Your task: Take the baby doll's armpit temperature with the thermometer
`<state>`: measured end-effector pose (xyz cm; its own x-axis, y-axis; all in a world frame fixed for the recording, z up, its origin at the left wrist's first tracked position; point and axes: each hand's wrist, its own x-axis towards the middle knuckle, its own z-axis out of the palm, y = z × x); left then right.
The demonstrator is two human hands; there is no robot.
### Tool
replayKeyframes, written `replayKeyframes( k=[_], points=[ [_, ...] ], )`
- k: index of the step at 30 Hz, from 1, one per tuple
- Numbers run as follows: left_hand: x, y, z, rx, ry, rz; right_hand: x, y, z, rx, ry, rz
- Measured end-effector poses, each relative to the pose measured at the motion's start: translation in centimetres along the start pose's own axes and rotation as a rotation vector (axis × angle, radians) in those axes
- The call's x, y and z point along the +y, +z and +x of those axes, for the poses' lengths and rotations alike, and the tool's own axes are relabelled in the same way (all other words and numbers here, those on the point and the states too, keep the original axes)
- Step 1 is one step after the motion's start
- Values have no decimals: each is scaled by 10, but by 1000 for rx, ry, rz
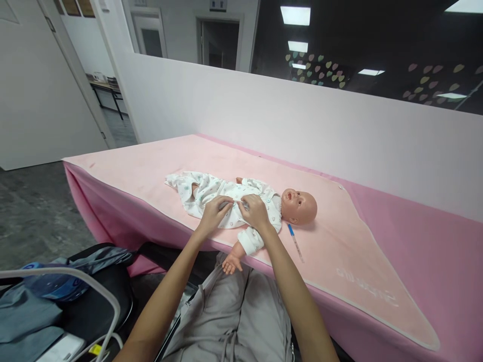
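A baby doll (301, 207) lies on its back on the pink mat, its head to the right. It wears a white patterned romper (196, 181) with small snap buttons down the front. My left hand (216, 213) is closed, its fingers pinching the romper's front edge. Close beside it on the right, my right hand (253, 208) also pinches the romper front, near a snap. The doll's near arm (234, 259) hangs over the table's front edge between my forearms. By the doll's head lies a thin stick with a blue cap (290, 230), which looks like a thermometer.
The pink mat (362, 251) covers a table draped in pink cloth (415, 221), against a white half wall (287, 120) with dark glass above. At the lower left stands a black chair (109, 296) with a blue-tinted bottle (56, 284), grey cloth and a white cable (94, 286).
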<state>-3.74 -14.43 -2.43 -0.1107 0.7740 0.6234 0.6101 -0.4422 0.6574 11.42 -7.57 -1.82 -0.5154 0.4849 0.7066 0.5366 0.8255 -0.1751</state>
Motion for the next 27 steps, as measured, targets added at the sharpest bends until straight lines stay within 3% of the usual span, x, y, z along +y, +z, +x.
replayKeyframes(
  k=[6,14,18,21,25,27],
  points=[
    [-4,3,0,9,15,64,-1,-2,0,-17,2,-3],
    [-5,1,1,-77,45,114,-5,-4,3,-56,5,-25],
    [-4,-2,1,-110,51,101,-18,-19,-5,-46,-1,-55],
    [-5,-3,1,-123,53,90,-30,-43,-34,83,107,-60],
    [-9,-4,2,-142,50,80,-31,-74,-104,353,429,-131],
    [-10,-5,3,-152,44,64,-26,-85,-137,415,615,-247]
  ],
)
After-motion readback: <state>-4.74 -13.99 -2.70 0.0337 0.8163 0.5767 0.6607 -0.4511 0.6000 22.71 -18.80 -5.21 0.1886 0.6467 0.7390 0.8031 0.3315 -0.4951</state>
